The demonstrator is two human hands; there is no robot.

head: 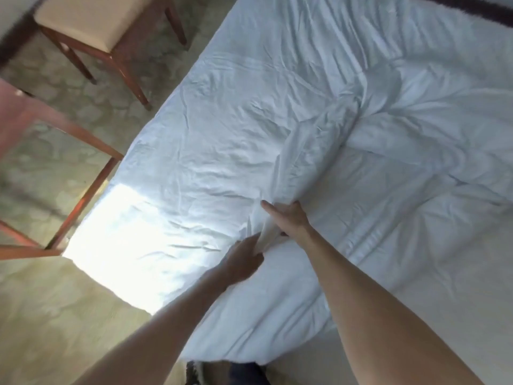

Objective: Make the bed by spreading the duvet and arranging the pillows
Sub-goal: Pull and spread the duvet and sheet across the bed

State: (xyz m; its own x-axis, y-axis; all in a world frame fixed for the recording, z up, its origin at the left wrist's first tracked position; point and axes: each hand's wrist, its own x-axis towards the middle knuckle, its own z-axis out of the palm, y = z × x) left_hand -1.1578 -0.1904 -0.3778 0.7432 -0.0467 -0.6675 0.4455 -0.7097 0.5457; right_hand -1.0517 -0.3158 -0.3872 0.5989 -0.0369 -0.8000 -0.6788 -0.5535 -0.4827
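Head view: both hands clutch one bunched duvet (374, 190) ridge, left hand (244, 259) nearer the bed's edge than the right hand (288, 220); the ridge runs away from them toward the bed's middle.

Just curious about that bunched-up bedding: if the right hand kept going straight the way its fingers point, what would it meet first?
The right hand points up along the raised fold of the white duvet it grips; it would probably meet that ridge first.
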